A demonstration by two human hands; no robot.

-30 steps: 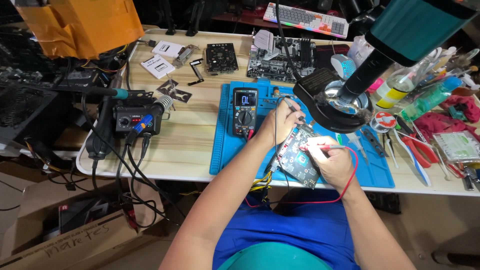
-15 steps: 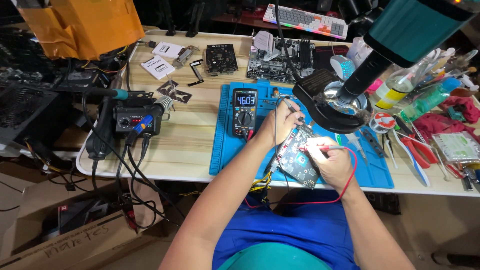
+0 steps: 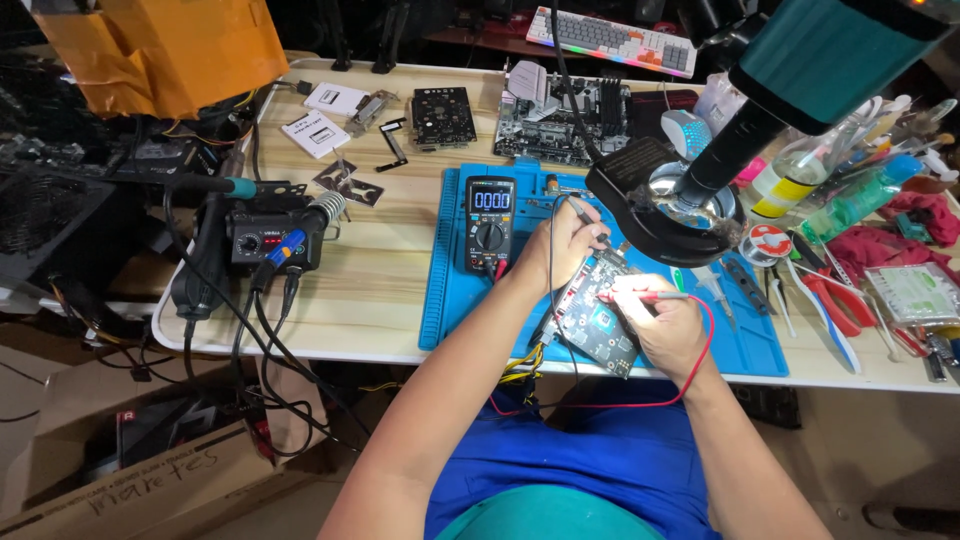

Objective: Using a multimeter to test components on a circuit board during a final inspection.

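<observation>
My left hand (image 3: pixel 562 242) grips a black probe (image 3: pixel 588 217) whose tip points down at a green circuit board (image 3: pixel 597 318) lying on the blue work mat (image 3: pixel 455 290). With my right hand (image 3: pixel 662 322) I pinch a red probe (image 3: pixel 640 297), its tip touching the board's upper part; a red lead (image 3: pixel 705 350) loops from it below my wrist. A black multimeter (image 3: pixel 490 222) with a lit display stands on the mat just left of my left hand.
A round magnifier lamp (image 3: pixel 668 200) on a dark arm hangs right above the board. A soldering station (image 3: pixel 272 238) with cables sits at the left. Other circuit boards (image 3: pixel 560 112), a keyboard (image 3: pixel 610 35) and a mouse (image 3: pixel 686 130) lie at the back; pliers and tools (image 3: pixel 820 290) at the right.
The multimeter's display reading has changed. Both hands and their probes stay almost still on the board.
</observation>
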